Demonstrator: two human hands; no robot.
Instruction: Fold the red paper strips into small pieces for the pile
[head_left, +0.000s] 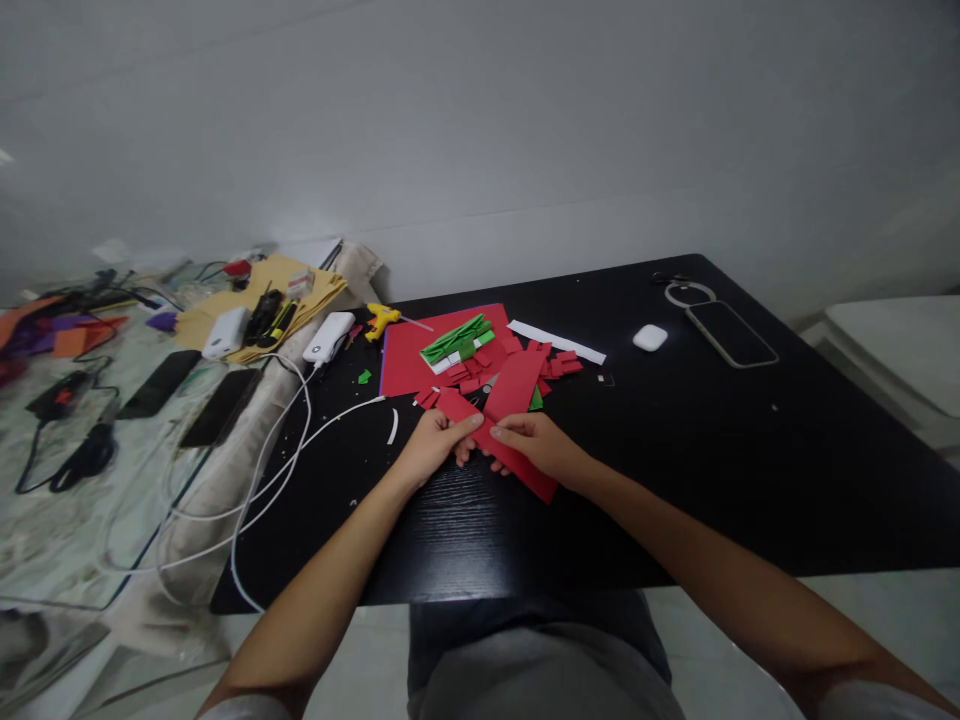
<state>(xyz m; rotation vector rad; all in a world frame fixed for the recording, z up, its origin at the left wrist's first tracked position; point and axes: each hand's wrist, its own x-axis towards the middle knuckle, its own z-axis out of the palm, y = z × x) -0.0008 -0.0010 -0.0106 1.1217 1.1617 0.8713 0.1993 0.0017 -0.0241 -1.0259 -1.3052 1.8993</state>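
Note:
Both hands pinch one red paper strip (477, 420) lying on the black table (675, 480). My left hand (435, 445) grips its left end, thumb on top. My right hand (536, 442) grips it just to the right, fingers closed over the strip, which runs on under the wrist. A second red strip (516, 383) lies slanted just beyond the hands. Behind it sit a red paper sheet (409, 352), a stack of green folded pieces (457, 340) and several small red cut pieces (559, 362).
A yellow glue gun (381, 318), a white power bank (328, 337) with white cables (285, 470), a white paper strip (556, 342), a white earbud case (649, 337) and a phone (731, 333) lie on the table. Phones, tools and brown envelopes clutter the glass surface at left.

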